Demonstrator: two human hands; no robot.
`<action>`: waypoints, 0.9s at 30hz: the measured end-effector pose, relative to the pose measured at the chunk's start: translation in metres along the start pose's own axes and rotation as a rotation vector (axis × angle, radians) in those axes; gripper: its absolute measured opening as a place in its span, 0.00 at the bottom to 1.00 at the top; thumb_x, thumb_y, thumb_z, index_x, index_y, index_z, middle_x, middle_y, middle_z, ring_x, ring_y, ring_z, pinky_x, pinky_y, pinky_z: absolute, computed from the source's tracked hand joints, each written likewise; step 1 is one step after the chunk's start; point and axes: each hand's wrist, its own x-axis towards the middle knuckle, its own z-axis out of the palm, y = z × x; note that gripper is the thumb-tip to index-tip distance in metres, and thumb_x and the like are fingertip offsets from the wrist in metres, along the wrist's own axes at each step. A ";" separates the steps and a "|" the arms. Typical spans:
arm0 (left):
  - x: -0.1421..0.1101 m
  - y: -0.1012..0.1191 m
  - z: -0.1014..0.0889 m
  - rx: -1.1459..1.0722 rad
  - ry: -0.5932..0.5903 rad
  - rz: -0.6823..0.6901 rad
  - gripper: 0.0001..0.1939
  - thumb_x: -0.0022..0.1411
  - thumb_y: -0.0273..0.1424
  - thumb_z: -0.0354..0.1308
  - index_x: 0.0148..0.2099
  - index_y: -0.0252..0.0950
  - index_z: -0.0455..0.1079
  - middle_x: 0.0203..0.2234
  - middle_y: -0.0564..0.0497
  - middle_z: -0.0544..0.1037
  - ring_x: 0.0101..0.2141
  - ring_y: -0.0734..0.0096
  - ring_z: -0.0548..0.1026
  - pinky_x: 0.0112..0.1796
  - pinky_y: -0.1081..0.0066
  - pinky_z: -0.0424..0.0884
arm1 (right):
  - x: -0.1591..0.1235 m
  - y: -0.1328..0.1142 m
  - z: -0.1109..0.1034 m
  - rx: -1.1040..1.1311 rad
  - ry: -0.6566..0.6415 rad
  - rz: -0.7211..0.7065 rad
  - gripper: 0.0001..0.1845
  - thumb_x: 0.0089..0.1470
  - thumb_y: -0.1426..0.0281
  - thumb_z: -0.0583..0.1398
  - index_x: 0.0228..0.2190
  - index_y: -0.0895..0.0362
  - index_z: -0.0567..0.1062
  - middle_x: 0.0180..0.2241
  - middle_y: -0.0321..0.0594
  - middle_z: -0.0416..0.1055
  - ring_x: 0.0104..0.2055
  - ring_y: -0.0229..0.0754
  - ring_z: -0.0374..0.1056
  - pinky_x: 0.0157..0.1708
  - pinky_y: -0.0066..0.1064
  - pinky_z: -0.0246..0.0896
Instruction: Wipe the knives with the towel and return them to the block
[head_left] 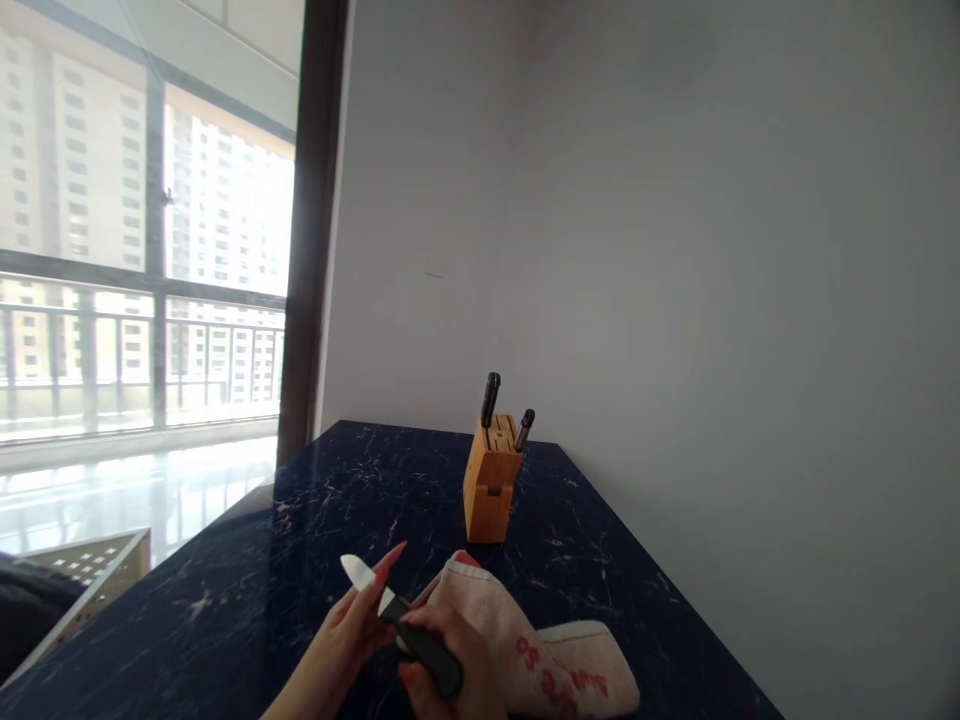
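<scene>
Right hand (466, 648), lower centre, grips the knife (424, 648); left hand (343, 632), fingers across the blade (358, 571), hold unclear, should avoid its edge.

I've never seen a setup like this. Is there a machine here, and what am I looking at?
No machine: these are a person's two bare hands. The one picture comes from a camera worn on the head, looking forward and down. The right hand grips a knife by its black handle, and the left hand's fingers lie across its blade. On the dark, marbled table stands a wooden block with two handles sticking up from it. A pale cloth with red lettering lies by the right hand.
</scene>
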 end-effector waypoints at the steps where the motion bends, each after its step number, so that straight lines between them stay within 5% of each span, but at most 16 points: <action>1: 0.002 -0.004 0.000 -0.019 -0.036 -0.002 0.42 0.49 0.53 0.53 0.61 0.39 0.50 0.21 0.53 0.75 0.24 0.68 0.73 0.29 0.71 0.68 | 0.000 -0.005 0.000 0.016 0.056 0.043 0.12 0.53 0.62 0.53 0.39 0.50 0.68 0.35 0.39 0.72 0.36 0.43 0.68 0.37 0.34 0.64; 3: 0.009 -0.014 -0.001 -0.029 -0.125 -0.009 0.41 0.50 0.58 0.48 0.59 0.37 0.55 0.18 0.51 0.75 0.19 0.71 0.71 0.22 0.74 0.64 | 0.006 -0.017 -0.007 0.027 0.171 0.115 0.08 0.55 0.65 0.51 0.33 0.51 0.69 0.31 0.38 0.72 0.33 0.41 0.68 0.34 0.32 0.65; 6: 0.020 -0.024 -0.008 0.087 -0.265 -0.086 0.45 0.46 0.65 0.35 0.41 0.31 0.72 0.15 0.46 0.75 0.11 0.76 0.65 0.14 0.78 0.50 | 0.030 -0.036 -0.042 0.004 0.296 0.150 0.07 0.56 0.65 0.51 0.34 0.53 0.67 0.30 0.39 0.70 0.30 0.39 0.67 0.30 0.30 0.64; 9: 0.026 -0.026 -0.016 0.178 -0.330 -0.133 0.46 0.43 0.67 0.29 0.27 0.32 0.72 0.12 0.45 0.73 0.08 0.79 0.60 0.13 0.78 0.43 | 0.068 -0.047 -0.094 -0.075 0.343 0.108 0.09 0.56 0.64 0.51 0.37 0.55 0.65 0.26 0.36 0.67 0.26 0.37 0.65 0.26 0.28 0.61; 14: 0.027 -0.025 -0.023 0.222 -0.303 -0.098 0.41 0.48 0.64 0.31 0.26 0.34 0.69 0.11 0.48 0.73 0.06 0.81 0.56 0.12 0.78 0.41 | 0.123 -0.048 -0.158 -0.469 0.296 -0.043 0.08 0.54 0.65 0.53 0.33 0.55 0.68 0.23 0.34 0.67 0.22 0.35 0.61 0.24 0.26 0.56; 27: 0.029 -0.035 -0.019 0.374 -0.321 -0.133 0.47 0.44 0.65 0.19 0.29 0.33 0.66 0.10 0.49 0.71 0.06 0.80 0.56 0.11 0.77 0.41 | 0.181 -0.041 -0.175 -0.608 0.194 -0.005 0.10 0.53 0.65 0.52 0.30 0.57 0.69 0.18 0.33 0.65 0.20 0.35 0.60 0.23 0.25 0.52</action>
